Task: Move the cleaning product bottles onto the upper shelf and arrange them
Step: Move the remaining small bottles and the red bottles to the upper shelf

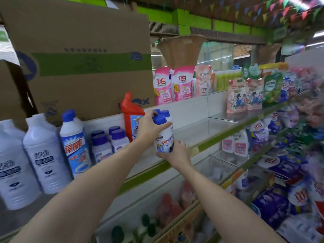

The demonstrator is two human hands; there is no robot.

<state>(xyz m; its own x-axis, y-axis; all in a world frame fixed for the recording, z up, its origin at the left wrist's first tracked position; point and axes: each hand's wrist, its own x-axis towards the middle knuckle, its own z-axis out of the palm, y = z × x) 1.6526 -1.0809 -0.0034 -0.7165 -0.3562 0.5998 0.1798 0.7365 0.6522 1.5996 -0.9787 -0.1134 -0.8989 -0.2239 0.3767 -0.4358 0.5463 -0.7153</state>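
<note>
A small white bottle with a blue cap (164, 135) is held over the front of the upper shelf (201, 132). My left hand (149, 127) grips its neck and cap from the left. My right hand (177, 152) cups its base from below. Two more blue-capped bottles (165, 113) stand just behind it. A red angled-neck bottle (131, 114) stands to the left. Further left on the shelf are several small purple-capped bottles (108, 142), a tall blue-capped bottle (75, 142) and two large white bottles (43, 155).
Large cardboard boxes (84, 60) sit on top behind the bottles. Pink refill pouches (172, 85) stand at the back of the shelf, right of the boxes. Packed shelves of pouches and bottles (263, 137) run along the right. Lower shelves hold more goods.
</note>
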